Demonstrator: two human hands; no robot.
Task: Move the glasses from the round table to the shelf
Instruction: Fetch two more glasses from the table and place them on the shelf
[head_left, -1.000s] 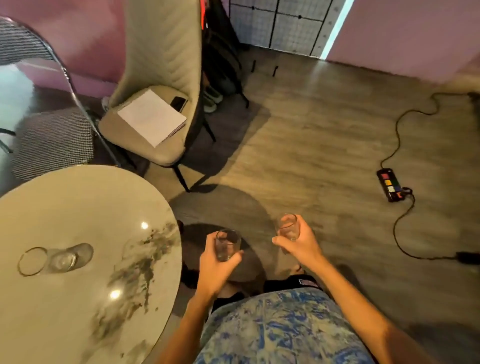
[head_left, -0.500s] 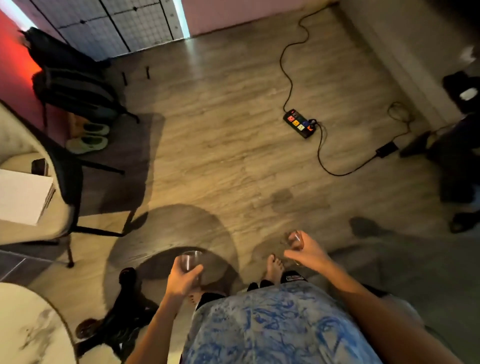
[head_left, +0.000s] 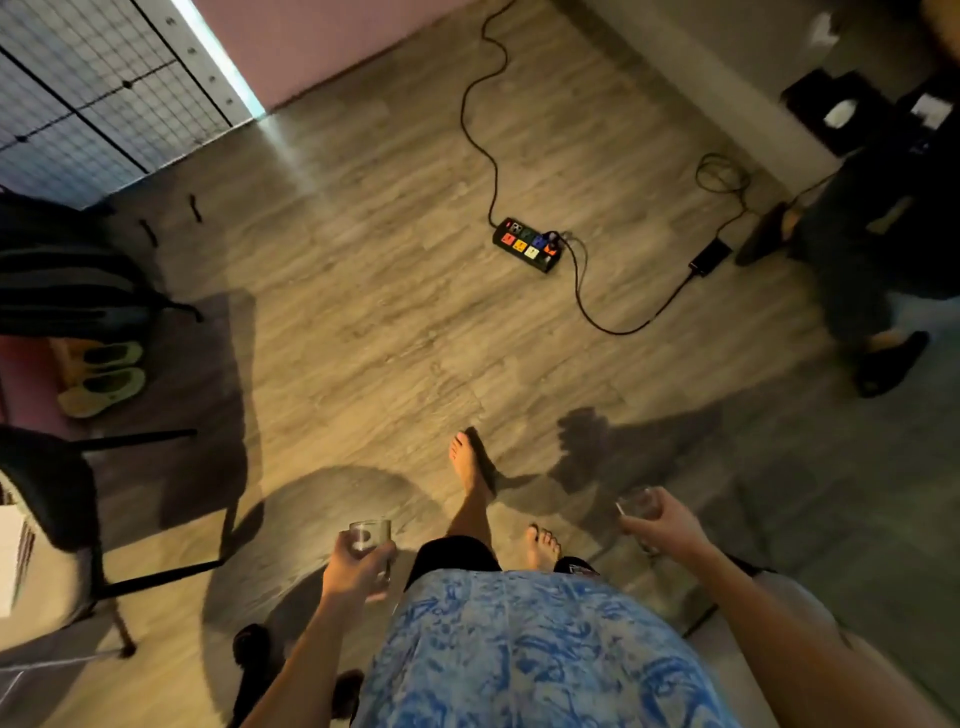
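My left hand (head_left: 356, 564) grips a clear drinking glass (head_left: 370, 535), held upright above the wooden floor at the lower middle of the view. My right hand (head_left: 670, 527) holds a second clear glass (head_left: 636, 506) at about the same height, further right. Both glasses look empty. My bare feet are on the floor between the two hands. Neither the round table nor the shelf shows in this view.
A black power strip (head_left: 527, 244) with coloured sockets and trailing cables lies on the floor ahead. A dark chair (head_left: 57, 499) stands at the left, with green shoes (head_left: 104, 379) behind it. Another person's legs (head_left: 857, 270) stand at the right. Dark slippers (head_left: 252, 644) lie near my left arm.
The view has swung right, away from the round table, which has left the frame. Both hands still carry their glasses, now spread wider apart. One foot has stepped forward.
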